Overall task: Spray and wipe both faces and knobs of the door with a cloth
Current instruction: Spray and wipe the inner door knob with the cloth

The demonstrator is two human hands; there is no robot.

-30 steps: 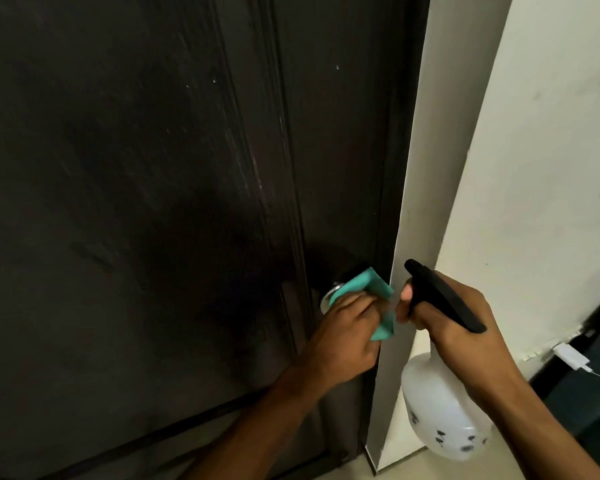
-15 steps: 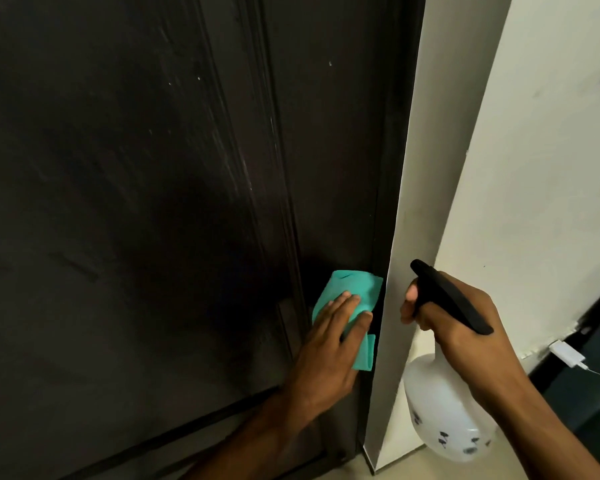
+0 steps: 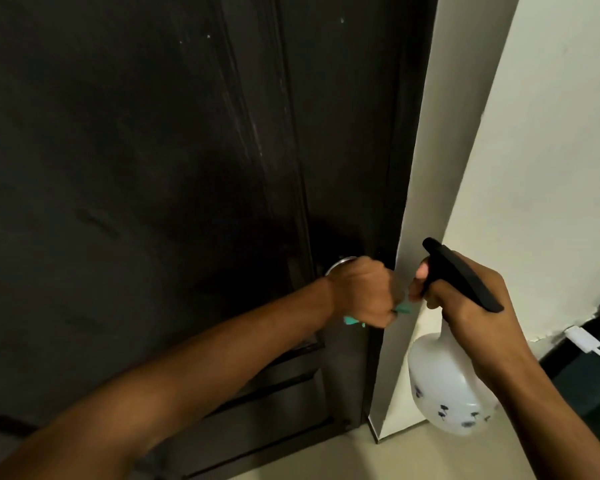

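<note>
The dark brown door (image 3: 153,168) fills the left and middle of the view, closed against a white frame. My left hand (image 3: 362,292) is curled around the door knob with the teal cloth (image 3: 352,321) bunched under it; only small corners of cloth show. A sliver of the knob's silver rim (image 3: 336,265) peeks out above my wrist. My right hand (image 3: 475,303) grips the black trigger head of a white spray bottle (image 3: 447,386), held just right of the door edge, nozzle pointing up-left.
The white door frame (image 3: 426,202) and cream wall (image 3: 541,168) stand to the right. A white charger plug (image 3: 582,342) with a cable lies by the dark skirting at the right edge. Beige floor (image 3: 413,455) runs below.
My left hand went from pressing the cloth flat on the door face to closing around the knob, hiding most of the cloth. The spray bottle stayed roughly in place.
</note>
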